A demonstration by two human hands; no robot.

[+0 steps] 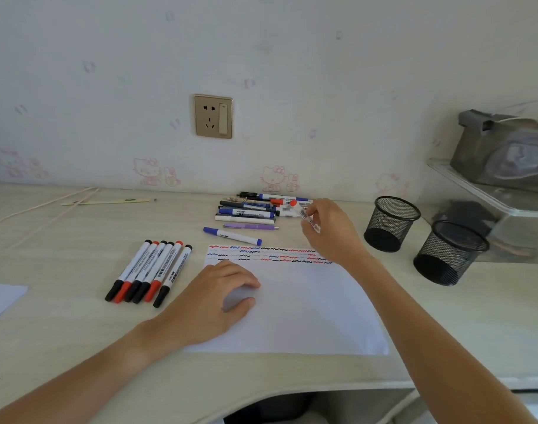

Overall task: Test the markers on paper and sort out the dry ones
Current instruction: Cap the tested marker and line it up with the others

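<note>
A white sheet of paper point(307, 307) lies on the desk with rows of red, blue and black squiggles along its far edge. My left hand point(219, 298) rests on the paper's left part, fingers loosely curved. My right hand point(329, 231) hovers past the paper's far right corner and pinches a red-capped white marker point(306, 215), lifted off a heap of markers and pens point(255, 208) by the wall. One blue-capped marker point(232, 236) lies alone just beyond the paper. Several capped black and red markers point(151, 270) lie in a row left of the paper.
Two black mesh pen cups point(390, 223) point(449, 252) stand to the right. A clear tray with a grey bag point(503, 179) sits at the far right. A cord and a thin stick point(105, 202) lie at back left. Another paper point(1, 298) shows at the left edge.
</note>
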